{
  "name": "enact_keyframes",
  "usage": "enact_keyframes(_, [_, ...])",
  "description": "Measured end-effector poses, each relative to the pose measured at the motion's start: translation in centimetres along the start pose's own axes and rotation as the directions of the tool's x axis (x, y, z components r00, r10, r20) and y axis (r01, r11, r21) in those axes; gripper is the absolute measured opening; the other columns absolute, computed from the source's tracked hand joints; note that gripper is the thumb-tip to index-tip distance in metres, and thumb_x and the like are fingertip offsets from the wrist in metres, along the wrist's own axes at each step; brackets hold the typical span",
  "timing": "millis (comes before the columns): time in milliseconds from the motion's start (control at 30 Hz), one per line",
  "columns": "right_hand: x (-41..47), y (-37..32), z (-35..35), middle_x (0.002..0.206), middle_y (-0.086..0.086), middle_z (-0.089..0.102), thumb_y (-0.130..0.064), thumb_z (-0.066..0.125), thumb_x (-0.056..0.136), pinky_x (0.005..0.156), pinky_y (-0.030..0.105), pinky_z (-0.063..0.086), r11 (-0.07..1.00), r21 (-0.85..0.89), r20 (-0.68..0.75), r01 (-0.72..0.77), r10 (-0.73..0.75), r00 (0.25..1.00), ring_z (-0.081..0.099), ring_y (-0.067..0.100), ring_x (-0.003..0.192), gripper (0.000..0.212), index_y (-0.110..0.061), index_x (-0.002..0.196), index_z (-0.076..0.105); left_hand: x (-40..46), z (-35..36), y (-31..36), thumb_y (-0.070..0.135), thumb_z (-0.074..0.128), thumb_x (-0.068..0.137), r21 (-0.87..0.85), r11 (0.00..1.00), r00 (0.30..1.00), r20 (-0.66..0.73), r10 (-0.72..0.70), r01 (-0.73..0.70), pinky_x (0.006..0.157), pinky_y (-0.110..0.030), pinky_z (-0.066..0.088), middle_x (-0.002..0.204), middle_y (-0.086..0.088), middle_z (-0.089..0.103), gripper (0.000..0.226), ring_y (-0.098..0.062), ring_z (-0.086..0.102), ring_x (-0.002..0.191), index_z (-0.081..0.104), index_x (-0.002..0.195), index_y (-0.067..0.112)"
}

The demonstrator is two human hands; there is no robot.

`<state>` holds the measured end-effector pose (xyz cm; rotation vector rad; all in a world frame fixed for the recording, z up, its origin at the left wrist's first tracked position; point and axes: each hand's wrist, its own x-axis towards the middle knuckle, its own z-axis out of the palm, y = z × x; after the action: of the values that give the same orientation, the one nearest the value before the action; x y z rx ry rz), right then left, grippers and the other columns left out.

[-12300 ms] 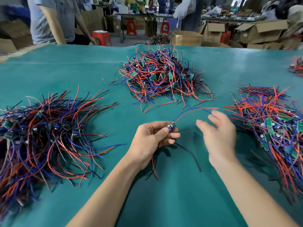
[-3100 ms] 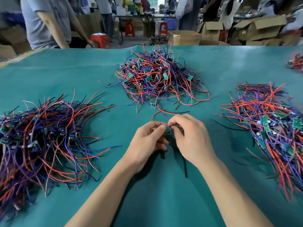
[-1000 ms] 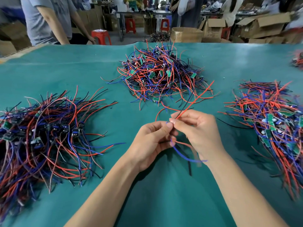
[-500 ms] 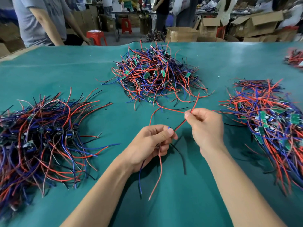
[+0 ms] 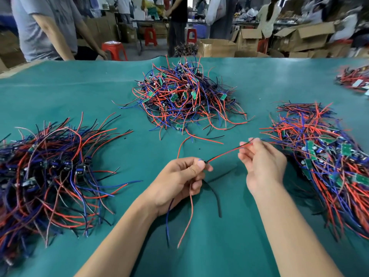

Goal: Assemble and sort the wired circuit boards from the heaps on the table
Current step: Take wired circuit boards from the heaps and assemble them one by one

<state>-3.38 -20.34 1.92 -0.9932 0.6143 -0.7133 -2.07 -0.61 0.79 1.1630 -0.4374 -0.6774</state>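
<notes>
My left hand (image 5: 180, 177) pinches a small wired board (image 5: 201, 160) at centre frame, and my right hand (image 5: 261, 162) grips its red wire (image 5: 225, 153) pulled taut. Three heaps lie on the green table (image 5: 79, 92) — left (image 5: 50, 172), top centre (image 5: 183, 98), right (image 5: 323, 156) — and open cardboard boxes (image 5: 217, 47) stand along the top, contents unclear.

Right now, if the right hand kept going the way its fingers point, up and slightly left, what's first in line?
Likely bare green table, then the outer wires of the middle heap. The right hand pinches a red and black wire pair; depth is unclear.
</notes>
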Motion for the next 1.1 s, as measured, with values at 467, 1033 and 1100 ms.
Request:
enact_keyframes(467, [-5.1,1.9,2.1,0.065,-0.002,0.070,-0.054,0.076,0.073,0.087,0.050,0.058,0.796,-0.491,0.689,0.354,0.107,0.717,0.066,0.012,0.069,0.031,-0.029,0.092,0.080,0.3,-0.7,0.2,0.004,0.050,0.100,0.071,0.996,0.975,-0.211,0.073,-0.059,0.054,-0.016,0.042,0.071,-0.003,0.061,0.022,-0.007,0.048,0.054,0.069,0.089,0.001])
enact_keyframes(1033, [-3.1,-0.2,1.4,0.072,0.003,0.074,-0.018,0.074,0.090,0.054,0.024,0.054,0.944,-0.329,0.436,0.024,0.129,0.891,0.066,0.010,0.066,0.015,-0.010,0.077,0.076,-1.1,0.3,1.5,0.013,0.050,0.100,0.288,0.957,0.997,0.067,-0.033,0.012,0.048,-0.020,0.046,0.075,-0.009,0.073,0.023,-0.015,0.064,0.052,0.067,0.084,0.010])
enact_keyframes(1100, [-2.6,-0.5,1.1,0.070,0.003,0.073,-0.016,0.073,0.091,0.050,0.021,0.053,0.969,-0.236,0.359,-0.072,0.155,0.921,0.065,0.010,0.060,0.015,-0.007,0.079,0.074,-1.2,0.4,1.6,0.010,0.051,0.100,0.324,0.946,0.994,0.093,-0.058,0.025,0.047,-0.019,0.045,0.075,-0.008,0.073,0.025,-0.014,0.065,0.051,0.068,0.082,0.012])
